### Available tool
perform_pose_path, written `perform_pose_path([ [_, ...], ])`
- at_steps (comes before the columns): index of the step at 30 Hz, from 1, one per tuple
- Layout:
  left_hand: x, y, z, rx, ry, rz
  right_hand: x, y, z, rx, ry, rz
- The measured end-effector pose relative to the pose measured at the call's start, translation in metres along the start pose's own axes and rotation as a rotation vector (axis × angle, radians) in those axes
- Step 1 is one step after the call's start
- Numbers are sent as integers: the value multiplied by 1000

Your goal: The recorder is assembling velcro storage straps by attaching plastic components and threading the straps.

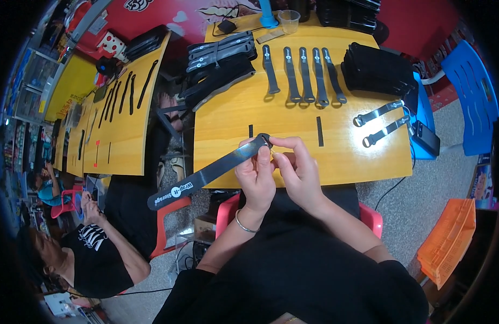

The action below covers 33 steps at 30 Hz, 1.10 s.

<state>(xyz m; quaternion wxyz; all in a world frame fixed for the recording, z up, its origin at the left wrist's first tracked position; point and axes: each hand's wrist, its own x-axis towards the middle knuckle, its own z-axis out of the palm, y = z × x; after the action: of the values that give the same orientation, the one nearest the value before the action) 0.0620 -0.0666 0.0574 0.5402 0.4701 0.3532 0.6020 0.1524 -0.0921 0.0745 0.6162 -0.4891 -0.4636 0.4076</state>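
A black storage strap [211, 171] with white printing runs from my hands down to the left, above the table's front edge. My left hand [255, 182] pinches it near its ring end, thumb on top. The index finger of my right hand [299, 174] touches the looped end, and its thumb is bent in close by. A tiny yellowish bit shows between the fingers of both hands, too small to name. Farther back on the yellow table [228, 129], several finished-looking straps [291, 75] lie side by side. Two more straps with rings [380, 112] lie at the right.
Strap bundles [220, 54] sit at the back left, a black stack [379, 73] at the back right. Two dark strips mark the tabletop. A clear cup [289, 21] stands at the back. A black power bank [425, 138] rests on a blue chair. Another person [93, 248] works at the left.
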Motion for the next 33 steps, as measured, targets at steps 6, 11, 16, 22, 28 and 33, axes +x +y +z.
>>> perform_pose_path([
  [6, 10, -6, -14, 180, -87, 132, 4, -1, 1, -4, -26, -51],
  [11, 15, 7, -19, 164, -187, 57, 4, -2, 0, -152, -44, -154],
  [16, 20, 14, -19, 637, -243, 358, 3, 0, -2, -167, -31, -142],
  [22, 24, 6, -28, 646, -272, 489, 2, -2, -4, -188, -44, -143],
  [28, 31, 14, -26, 591, -371, 465, 6, -4, -11, -225, -14, -235],
  [33, 32, 16, -27, 559, -403, 468, 9, -16, -16, -348, -31, -281],
])
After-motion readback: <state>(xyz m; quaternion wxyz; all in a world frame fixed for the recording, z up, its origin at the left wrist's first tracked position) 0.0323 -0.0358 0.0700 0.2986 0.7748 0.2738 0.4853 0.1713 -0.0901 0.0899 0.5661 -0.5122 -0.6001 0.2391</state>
